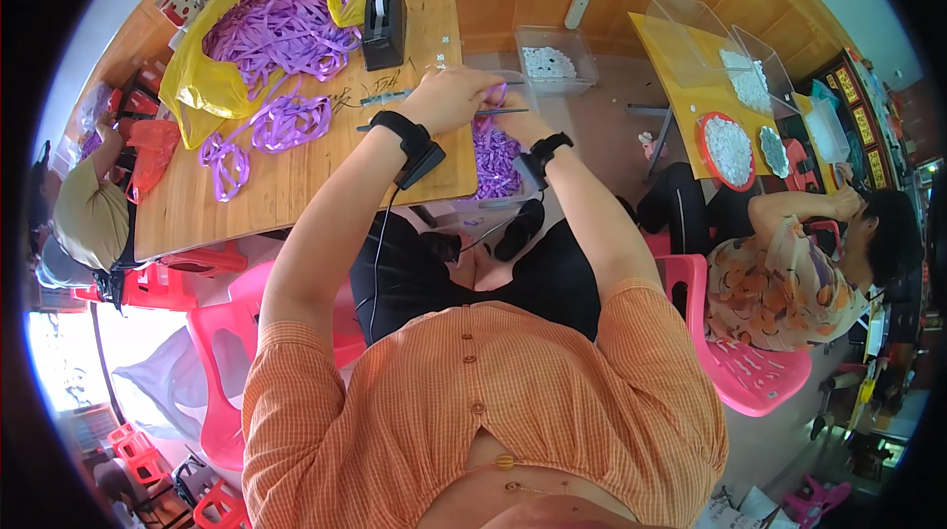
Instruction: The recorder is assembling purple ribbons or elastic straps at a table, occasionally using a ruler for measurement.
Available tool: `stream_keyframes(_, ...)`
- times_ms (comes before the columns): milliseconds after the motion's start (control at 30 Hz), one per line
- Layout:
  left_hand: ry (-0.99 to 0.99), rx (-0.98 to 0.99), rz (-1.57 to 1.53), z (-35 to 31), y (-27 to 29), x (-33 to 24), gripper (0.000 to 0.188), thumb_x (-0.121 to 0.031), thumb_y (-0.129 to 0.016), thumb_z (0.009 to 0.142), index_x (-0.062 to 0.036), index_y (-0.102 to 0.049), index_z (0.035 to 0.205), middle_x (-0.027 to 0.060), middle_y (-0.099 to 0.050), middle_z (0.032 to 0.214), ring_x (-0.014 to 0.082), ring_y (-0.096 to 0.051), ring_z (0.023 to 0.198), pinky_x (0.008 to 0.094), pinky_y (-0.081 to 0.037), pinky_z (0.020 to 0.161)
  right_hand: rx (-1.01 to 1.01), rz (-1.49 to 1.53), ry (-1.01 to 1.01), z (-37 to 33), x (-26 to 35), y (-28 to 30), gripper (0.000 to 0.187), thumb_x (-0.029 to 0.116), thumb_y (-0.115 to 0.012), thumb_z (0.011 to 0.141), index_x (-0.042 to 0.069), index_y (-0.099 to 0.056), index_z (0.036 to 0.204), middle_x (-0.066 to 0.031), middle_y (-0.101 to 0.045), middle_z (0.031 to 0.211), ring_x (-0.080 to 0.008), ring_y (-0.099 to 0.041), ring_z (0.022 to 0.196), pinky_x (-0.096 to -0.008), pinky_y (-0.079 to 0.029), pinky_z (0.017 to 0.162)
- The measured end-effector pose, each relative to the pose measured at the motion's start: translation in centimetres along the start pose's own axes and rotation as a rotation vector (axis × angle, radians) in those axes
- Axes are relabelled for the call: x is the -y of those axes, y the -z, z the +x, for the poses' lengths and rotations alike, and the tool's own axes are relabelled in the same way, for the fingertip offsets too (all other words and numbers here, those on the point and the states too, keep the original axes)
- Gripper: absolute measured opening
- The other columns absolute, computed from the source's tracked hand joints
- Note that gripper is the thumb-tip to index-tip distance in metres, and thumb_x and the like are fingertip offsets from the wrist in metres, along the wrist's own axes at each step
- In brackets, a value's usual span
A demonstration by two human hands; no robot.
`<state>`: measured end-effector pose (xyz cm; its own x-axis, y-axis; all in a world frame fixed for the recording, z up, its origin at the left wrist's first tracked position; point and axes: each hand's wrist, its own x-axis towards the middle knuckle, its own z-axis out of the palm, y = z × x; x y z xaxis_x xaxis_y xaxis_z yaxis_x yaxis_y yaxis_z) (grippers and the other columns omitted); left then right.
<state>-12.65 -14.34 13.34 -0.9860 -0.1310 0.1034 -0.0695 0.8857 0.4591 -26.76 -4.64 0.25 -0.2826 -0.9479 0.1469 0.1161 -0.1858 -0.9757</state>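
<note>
A narrow, flat purple ribbon (pixel 496 95) runs between the left hand (pixel 449 98) and right hand (pixel 521 122), which are close together beside the bench (pixel 217 218); their exact grip cannot be told. Below, crinkled purple strips (pixel 495 169) heap in a clear bin (pixel 464 205).

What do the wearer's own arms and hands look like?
The left hand and right hand are bare. Each has a black wrist strap with a boxy device; a thin cable trails from the left one. Short orange checked sleeves cover upper arms.
</note>
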Motion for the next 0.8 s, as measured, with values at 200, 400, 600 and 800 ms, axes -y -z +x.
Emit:
stream_keyframes(200, -0.004, -0.075, 0.060, -0.8, -0.5, 0.3, 0.038, -0.009, -0.049, 0.092, -0.0079, -0.059, 0.129, 0.0187, -0.065, 0.111, 0.0367, -0.060, 0.105, 0.0440, -0.048, 0.091, 0.031, -0.059, -0.346, -4.7, -5.0, -2.6, 0.018, 0.015, -0.058, 0.098, -0.001, -0.066, 0.095, -0.0045, -0.066, 0.078, -0.0139, -0.062, 0.061, -0.0260, -0.049, 0.057)
stream_keyframes(400, 0.011, 0.003, 0.121, -0.6, -0.9, 0.7, 0.044, -0.015, -0.048, 0.094, -0.0145, -0.054, 0.137, 0.0143, -0.062, 0.125, 0.0346, -0.057, 0.116, 0.0448, -0.048, 0.096, -0.082, 0.134, -0.583, -10.3, -8.7, -4.3, 0.024, 0.021, -0.059, 0.097, -0.002, -0.065, 0.092, -0.0113, -0.068, 0.081, -0.0183, -0.066, 0.062, -0.0303, -0.058, 0.059)
stream_keyframes(600, -0.138, -0.164, 0.193, -1.6, -1.3, 1.0, 0.039, -0.019, -0.049, 0.096, -0.0104, -0.054, 0.134, 0.0161, -0.060, 0.128, 0.0338, -0.058, 0.117, 0.0426, -0.047, 0.098, -0.109, 0.092, -0.914, -15.7, -9.0, -6.7, 0.031, 0.027, -0.061, 0.097, -0.003, -0.064, 0.101, -0.0148, -0.069, 0.085, -0.0207, -0.069, 0.064, -0.0304, -0.059, 0.057)
stream_keyframes(800, -0.023, 0.038, -0.526, -12.6, -1.1, -9.7, 0.027, -0.020, -0.060, 0.097, -0.0043, -0.065, 0.118, 0.0113, -0.069, 0.105, 0.0205, -0.065, 0.089, 0.0310, -0.052, 0.082, -0.122, 0.174, -0.944, -17.5, -8.2, -6.2, 0.021, 0.014, -0.057, 0.093, -0.005, -0.063, 0.097, -0.0179, -0.069, 0.084, -0.0248, -0.069, 0.063, -0.0323, -0.060, 0.055)
